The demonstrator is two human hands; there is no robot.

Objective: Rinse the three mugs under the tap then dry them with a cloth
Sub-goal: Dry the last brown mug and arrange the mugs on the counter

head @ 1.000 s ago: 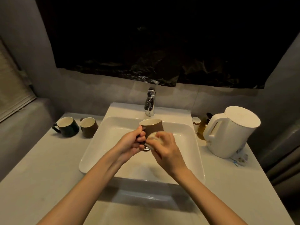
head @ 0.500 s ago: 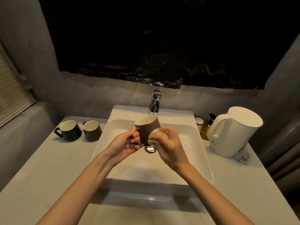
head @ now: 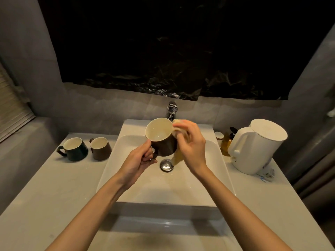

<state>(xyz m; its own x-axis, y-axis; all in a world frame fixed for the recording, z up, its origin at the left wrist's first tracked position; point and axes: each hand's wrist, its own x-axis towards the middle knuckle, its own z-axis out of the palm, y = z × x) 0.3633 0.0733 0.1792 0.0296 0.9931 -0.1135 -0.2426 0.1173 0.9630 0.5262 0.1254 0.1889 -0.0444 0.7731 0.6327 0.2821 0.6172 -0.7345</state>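
Gripping the handle with curled fingers (head: 148,160), the left hand (head: 137,159) held the brown mug (head: 163,142) over the sink (head: 112,171), mouth tilted toward the person, likely so drips fell inside. Right hand (head: 192,147) pinched a yellowish cloth (head: 177,157) against its side. Dark green mug (head: 75,150) and second brown mug (head: 100,149) waited on the counter (head: 45,187), left.

A brown mug (head: 165,148) with a cream inside hangs tilted in front of the tap (head: 171,110), mouth facing the camera. A pale yellow cloth (head: 176,157) lies against its right side, apparently reaching the rim. A dark green mug (head: 75,149) and a second brown mug (head: 100,148) stand upright, side by side, well to its left.
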